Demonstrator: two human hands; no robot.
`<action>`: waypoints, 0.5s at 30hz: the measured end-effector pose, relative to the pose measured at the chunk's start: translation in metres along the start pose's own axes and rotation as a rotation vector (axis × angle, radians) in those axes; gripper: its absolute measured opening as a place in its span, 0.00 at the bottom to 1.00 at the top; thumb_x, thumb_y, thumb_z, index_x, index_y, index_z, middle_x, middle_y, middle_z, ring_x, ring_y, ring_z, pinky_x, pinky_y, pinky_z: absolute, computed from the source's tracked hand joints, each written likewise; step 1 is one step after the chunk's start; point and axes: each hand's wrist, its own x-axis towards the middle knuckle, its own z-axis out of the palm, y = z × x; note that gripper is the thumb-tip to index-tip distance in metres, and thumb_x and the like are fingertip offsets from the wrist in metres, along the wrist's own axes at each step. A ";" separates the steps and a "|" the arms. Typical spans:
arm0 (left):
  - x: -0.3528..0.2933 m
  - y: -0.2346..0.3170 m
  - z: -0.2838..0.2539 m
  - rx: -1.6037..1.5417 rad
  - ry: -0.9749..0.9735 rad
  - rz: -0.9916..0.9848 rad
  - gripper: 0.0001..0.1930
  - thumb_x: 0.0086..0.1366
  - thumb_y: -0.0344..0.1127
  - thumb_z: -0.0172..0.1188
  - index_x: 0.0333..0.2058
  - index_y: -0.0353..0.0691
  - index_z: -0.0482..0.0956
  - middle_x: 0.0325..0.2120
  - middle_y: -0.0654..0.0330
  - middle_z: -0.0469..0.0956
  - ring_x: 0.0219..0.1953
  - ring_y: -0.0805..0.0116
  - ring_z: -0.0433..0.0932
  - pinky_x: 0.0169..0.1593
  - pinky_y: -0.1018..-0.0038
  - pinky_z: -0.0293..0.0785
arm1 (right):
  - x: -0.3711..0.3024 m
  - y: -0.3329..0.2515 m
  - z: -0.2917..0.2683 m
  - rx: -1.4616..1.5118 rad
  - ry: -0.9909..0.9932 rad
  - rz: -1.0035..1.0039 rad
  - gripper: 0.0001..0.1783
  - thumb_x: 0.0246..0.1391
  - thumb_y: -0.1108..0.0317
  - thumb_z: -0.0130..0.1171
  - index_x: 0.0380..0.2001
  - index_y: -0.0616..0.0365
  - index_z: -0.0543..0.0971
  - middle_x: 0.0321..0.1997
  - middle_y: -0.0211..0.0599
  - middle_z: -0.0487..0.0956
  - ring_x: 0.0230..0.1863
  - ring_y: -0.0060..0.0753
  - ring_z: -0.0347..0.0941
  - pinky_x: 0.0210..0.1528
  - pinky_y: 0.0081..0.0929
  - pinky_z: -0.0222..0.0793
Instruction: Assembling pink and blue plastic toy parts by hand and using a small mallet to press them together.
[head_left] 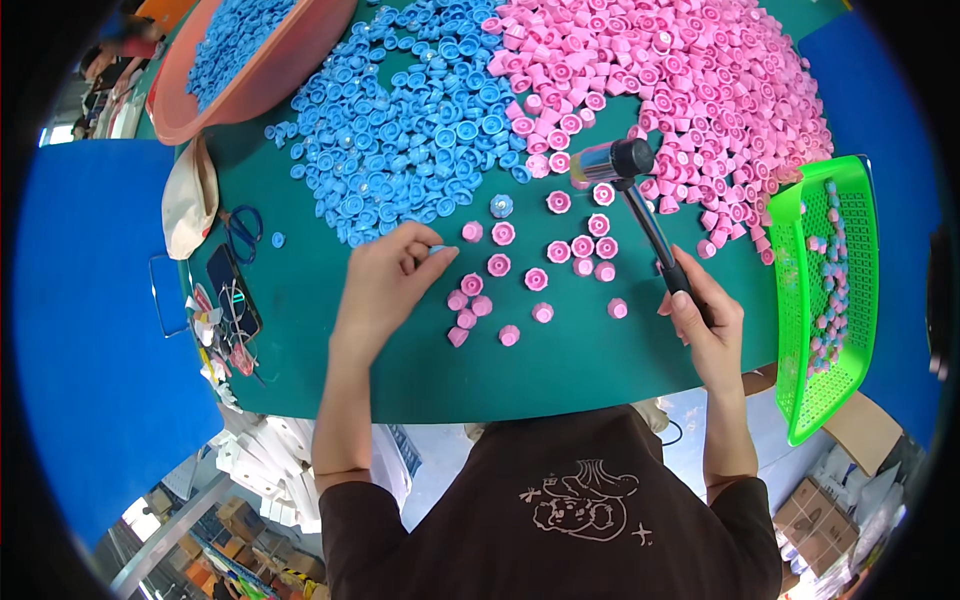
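Note:
My right hand (705,315) grips the black handle of a small mallet (630,160), its head raised over the scattered pink pieces. One end of the head is black, the other clear with an amber tint. Between the thumb and fingers of my left hand (395,275) is a small blue plastic cap (437,251), mostly hidden. Right of that hand, several loose pink fluted cups (536,279) lie on the green table, some mouth up and some tipped over. Among them a blue cap (501,206) sits on its own.
Blue caps (400,140) and pink cups (680,90) are heaped at the back. An orange basin (180,100) of blue pieces stands far left. Scissors (242,235), a phone (235,290) and a cloth pouch (190,200) line the left edge. A green basket (790,330) holds joined pieces at right.

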 end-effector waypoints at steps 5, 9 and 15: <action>-0.011 -0.008 0.009 0.208 0.143 0.098 0.10 0.54 0.30 0.70 0.32 0.36 0.78 0.17 0.66 0.72 0.18 0.81 0.64 0.22 0.80 0.60 | -0.002 -0.003 0.002 0.002 -0.013 -0.012 0.25 0.62 0.69 0.54 0.61 0.62 0.69 0.28 0.30 0.76 0.20 0.10 0.60 0.20 0.11 0.55; -0.015 -0.014 0.008 0.225 0.193 0.263 0.13 0.51 0.29 0.71 0.35 0.38 0.80 0.24 0.62 0.76 0.20 0.76 0.68 0.23 0.78 0.63 | -0.007 -0.008 0.000 0.023 -0.007 0.085 0.23 0.60 0.66 0.59 0.58 0.60 0.73 0.30 0.29 0.78 0.29 0.14 0.68 0.30 0.14 0.63; -0.013 -0.005 0.010 0.170 0.193 0.220 0.14 0.50 0.27 0.71 0.37 0.39 0.82 0.26 0.63 0.75 0.21 0.76 0.66 0.25 0.79 0.63 | -0.007 -0.003 0.003 -0.022 -0.012 -0.007 0.25 0.61 0.69 0.55 0.60 0.62 0.69 0.28 0.30 0.77 0.20 0.10 0.60 0.20 0.11 0.55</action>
